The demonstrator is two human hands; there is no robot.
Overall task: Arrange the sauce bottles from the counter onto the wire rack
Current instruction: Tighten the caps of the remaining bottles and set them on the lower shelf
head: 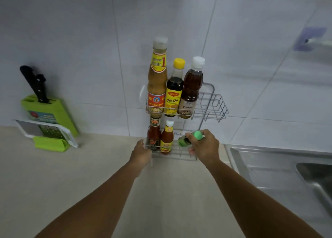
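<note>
A two-tier wire rack (213, 104) stands on the counter against the tiled wall. Its upper shelf holds a tall tan sauce bottle (156, 79), a yellow-capped dark bottle (173, 90) and a white-capped brown bottle (191, 88). On the lower shelf stand a dark red bottle (153, 133) and a red chilli bottle (167, 139). My right hand (203, 146) grips a small green-capped bottle (190, 139), tilted, over the lower shelf's right side. My left hand (141, 154) rests at the lower shelf's left front corner; whether it grips the wire is unclear.
A green knife block (48, 112) with black-handled knives and a grater (48, 131) stand at the left against the wall. A steel sink (287, 169) lies to the right. A wall hook (309, 39) is at upper right. Beige counter (71, 180) spreads in front.
</note>
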